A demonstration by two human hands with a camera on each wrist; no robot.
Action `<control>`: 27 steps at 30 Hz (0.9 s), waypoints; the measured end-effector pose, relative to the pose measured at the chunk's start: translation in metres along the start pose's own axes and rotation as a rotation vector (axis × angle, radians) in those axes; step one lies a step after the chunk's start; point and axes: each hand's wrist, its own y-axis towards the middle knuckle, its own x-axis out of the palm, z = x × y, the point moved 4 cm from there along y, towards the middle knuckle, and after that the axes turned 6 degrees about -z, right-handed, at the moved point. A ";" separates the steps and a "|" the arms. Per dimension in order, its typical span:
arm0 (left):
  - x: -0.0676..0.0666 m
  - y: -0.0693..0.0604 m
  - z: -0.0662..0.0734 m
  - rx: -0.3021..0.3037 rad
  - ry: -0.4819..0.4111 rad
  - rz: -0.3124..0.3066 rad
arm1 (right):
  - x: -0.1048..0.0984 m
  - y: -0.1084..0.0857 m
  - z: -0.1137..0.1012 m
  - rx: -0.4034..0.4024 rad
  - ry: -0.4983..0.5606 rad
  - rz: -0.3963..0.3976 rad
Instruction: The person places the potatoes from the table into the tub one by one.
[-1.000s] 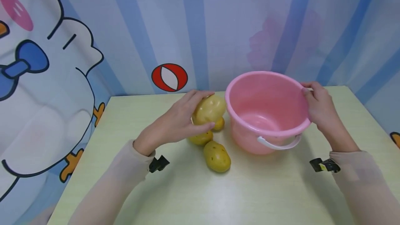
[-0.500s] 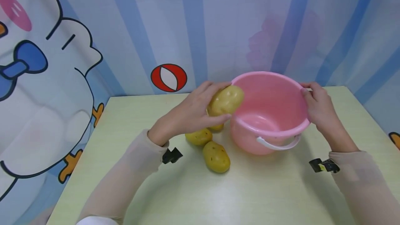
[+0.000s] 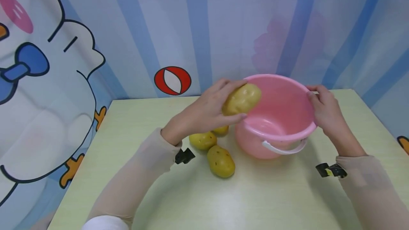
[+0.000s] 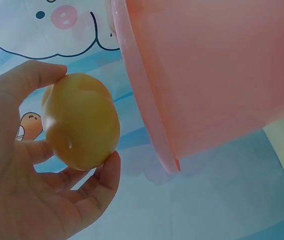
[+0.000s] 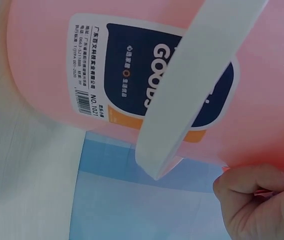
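Observation:
My left hand (image 3: 209, 111) grips a smooth yellow potato (image 3: 243, 99) between thumb and fingers, held up at the left rim of a pink bucket (image 3: 289, 105). In the left wrist view the potato (image 4: 84, 122) appears beside the bucket's rim (image 4: 144, 110), with a gap between them. At the bucket's right rim my right hand (image 3: 327, 111) pinches the edge, thumb on the inside. The bucket leans slightly towards me, and its visible inside holds nothing. Its white handle (image 3: 284, 148) hangs down in front. The right wrist view shows a printed label (image 5: 152, 75) on the bucket's side.
Left of the bucket several potatoes lie on the pale table (image 3: 271, 198): a near one (image 3: 221, 161), another touching it (image 3: 202, 140), and one partly hidden by my left hand (image 3: 221, 130). A blue striped curtain (image 3: 223, 27) stands behind the table.
My left hand has moved right and slightly up with the potato, from beside the bucket to its rim. The right hand stays on the rim, and the bucket has hardly moved.

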 end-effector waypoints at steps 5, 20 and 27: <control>0.002 0.007 0.005 0.003 -0.010 -0.009 | 0.000 0.000 0.001 0.003 0.001 0.004; 0.014 0.026 0.013 0.047 0.016 -0.023 | -0.002 -0.001 0.001 -0.012 -0.004 0.009; 0.017 0.031 0.013 0.002 0.021 -0.078 | -0.003 -0.002 0.003 -0.013 -0.012 0.013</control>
